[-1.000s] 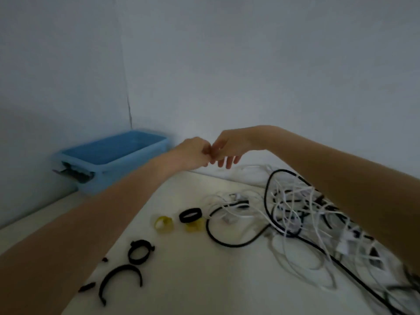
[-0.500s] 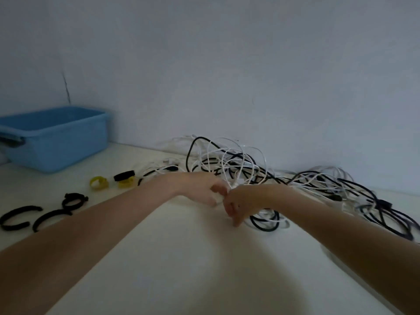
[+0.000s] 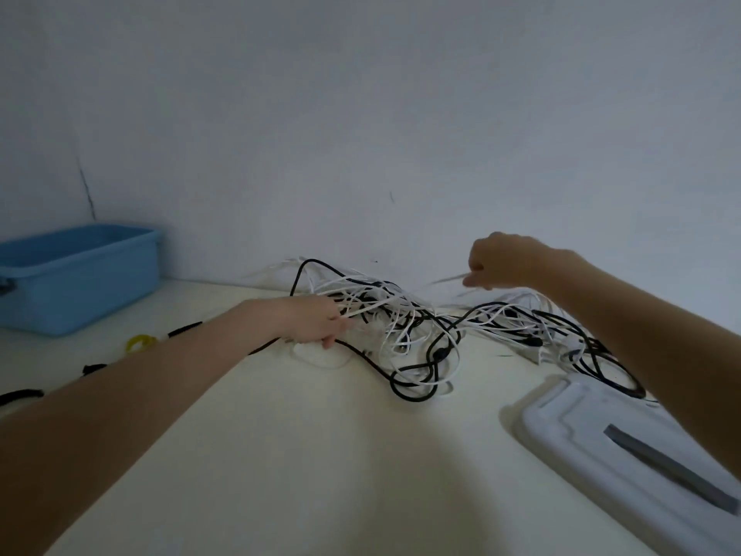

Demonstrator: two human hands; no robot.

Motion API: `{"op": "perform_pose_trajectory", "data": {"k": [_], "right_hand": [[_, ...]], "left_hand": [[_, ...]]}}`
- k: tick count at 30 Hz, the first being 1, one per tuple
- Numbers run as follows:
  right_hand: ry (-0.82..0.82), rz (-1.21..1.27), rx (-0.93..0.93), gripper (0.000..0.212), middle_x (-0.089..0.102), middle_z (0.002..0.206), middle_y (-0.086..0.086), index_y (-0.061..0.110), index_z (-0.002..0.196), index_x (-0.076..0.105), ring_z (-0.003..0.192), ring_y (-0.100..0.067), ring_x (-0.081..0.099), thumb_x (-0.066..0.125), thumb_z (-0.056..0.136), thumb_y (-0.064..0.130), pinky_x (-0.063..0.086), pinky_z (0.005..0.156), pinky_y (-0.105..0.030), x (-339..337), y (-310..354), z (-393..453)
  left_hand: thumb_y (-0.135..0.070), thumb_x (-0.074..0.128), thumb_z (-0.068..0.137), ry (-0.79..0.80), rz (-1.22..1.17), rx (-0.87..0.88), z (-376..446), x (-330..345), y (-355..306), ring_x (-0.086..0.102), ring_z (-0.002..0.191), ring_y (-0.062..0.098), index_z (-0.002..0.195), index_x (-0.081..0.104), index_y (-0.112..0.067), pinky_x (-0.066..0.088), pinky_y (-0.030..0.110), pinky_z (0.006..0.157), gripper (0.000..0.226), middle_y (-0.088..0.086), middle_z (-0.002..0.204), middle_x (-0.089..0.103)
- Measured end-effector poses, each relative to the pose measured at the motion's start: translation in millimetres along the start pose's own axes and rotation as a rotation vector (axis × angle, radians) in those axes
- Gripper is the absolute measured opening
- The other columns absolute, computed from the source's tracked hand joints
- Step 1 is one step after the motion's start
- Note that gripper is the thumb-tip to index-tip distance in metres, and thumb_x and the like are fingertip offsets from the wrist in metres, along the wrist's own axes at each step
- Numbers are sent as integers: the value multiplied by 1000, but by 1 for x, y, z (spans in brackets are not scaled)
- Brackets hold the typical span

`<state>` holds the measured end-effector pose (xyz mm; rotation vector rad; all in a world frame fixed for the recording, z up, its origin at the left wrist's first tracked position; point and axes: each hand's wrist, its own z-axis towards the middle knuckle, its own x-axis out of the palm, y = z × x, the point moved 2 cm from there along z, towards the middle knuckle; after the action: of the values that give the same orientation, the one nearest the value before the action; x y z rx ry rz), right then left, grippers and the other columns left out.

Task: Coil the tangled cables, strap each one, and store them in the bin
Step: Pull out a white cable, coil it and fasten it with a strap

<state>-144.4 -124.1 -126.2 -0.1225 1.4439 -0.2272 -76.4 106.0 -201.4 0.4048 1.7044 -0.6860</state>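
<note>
Cables (image 3: 405, 327) lie tangled against the wall, between both hands. The left hand (image 3: 316, 323) rests on the tangle's left edge, fingers curled among white strands. The right hand (image 3: 501, 260), raised above the tangle's right part, pinches a blurred white cable running leftward. The bin (image 3: 80, 274) sits far left, nearer the left hand; what's inside is hidden.

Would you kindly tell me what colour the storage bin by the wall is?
The bin is light blue, seen best at the left of the head view.

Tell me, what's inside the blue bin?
Nothing shows inside the blue bin: only its far inner wall is visible, and the near wall hides the bottom. The cable tangle lies on the table outside it.
</note>
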Motion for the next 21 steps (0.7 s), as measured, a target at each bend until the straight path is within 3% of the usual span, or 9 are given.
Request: {"op": "perform_pose_trajectory", "data": {"k": [2, 3, 6, 9, 12, 15, 17, 19, 21], "right_hand": [[-157, 18, 85, 33, 50, 67, -1, 11, 67, 48, 66, -20, 52, 53, 94, 29, 40, 66, -26, -12, -13, -2], [-170, 95, 91, 32, 52, 61, -1, 10, 68, 51, 59, -18, 53, 52, 94, 29, 41, 61, -23, -15, -16, -3], [-2, 584, -54, 32, 56, 49, 0, 7, 65, 59, 36, -10, 46, 58, 91, 25, 38, 40, -15, -20, -1, -9], [-77, 1120, -235, 24, 55, 55, -4, 5, 67, 58, 42, -9, 46, 61, 89, 13, 37, 41, -14, -46, 21, -22], [-361, 1331, -241, 20, 60, 63, -6, 3, 67, 61, 52, -10, 52, 61, 87, 5, 45, 53, -19, -82, 15, -29], [-771, 1130, 36, 17, 68, 83, -17, -3, 70, 63, 77, -18, 65, 59, 85, 5, 53, 72, -30, -109, -13, -33], [-961, 881, 191, 18, 66, 85, -17, -1, 73, 61, 84, -17, 64, 55, 87, 9, 48, 66, -22, -117, -29, -42], [-1030, 661, 219, 19, 60, 92, -14, 0, 83, 61, 86, -20, 57, 53, 92, 15, 43, 75, -23, -118, -37, -49], [-1027, 523, 205, 22, 55, 111, -17, -4, 94, 61, 99, -27, 54, 50, 94, 15, 38, 82, -26, -111, -41, -50]], "left_hand": [[-34, 32, 101, -87, 1, -35, -7, -4, 9, 53, 63, 21, 71, 51, -13, 37, 22, 55, 41, 4, 72, 52], [-32, 35, 101, -140, -9, -47, -9, -6, 11, 56, 72, 24, 80, 49, -12, 39, 23, 58, 33, 3, 78, 54], [-31, 52, 94, -218, -108, -37, -10, -9, 2, 55, 83, 21, 103, 46, -13, 42, 26, 65, 21, 7, 96, 59], [-32, 55, 93, -292, -215, 109, -4, -18, -29, 51, 79, 9, 122, 47, -18, 40, 21, 66, 34, 4, 104, 56], [-33, 47, 97, -234, -356, 150, 1, -27, -59, 47, 63, 3, 120, 54, -27, 37, 14, 53, 25, -7, 86, 51], [-26, 49, 96, -51, -373, 117, 6, -19, -63, 44, 50, 2, 96, 64, -27, 36, 14, 45, 14, -6, 68, 46], [-17, 51, 94, -2, -361, 71, 8, -10, -59, 45, 48, 5, 91, 56, -24, 36, 15, 41, 9, -2, 69, 50], [-17, 49, 94, -18, -266, 18, 5, -12, -55, 47, 45, 7, 96, 48, -20, 37, 17, 40, 4, 1, 69, 54], [-20, 44, 96, -100, -123, -43, -4, -27, -50, 48, 47, 12, 96, 45, -18, 40, 21, 46, 2, 1, 67, 55]]}}
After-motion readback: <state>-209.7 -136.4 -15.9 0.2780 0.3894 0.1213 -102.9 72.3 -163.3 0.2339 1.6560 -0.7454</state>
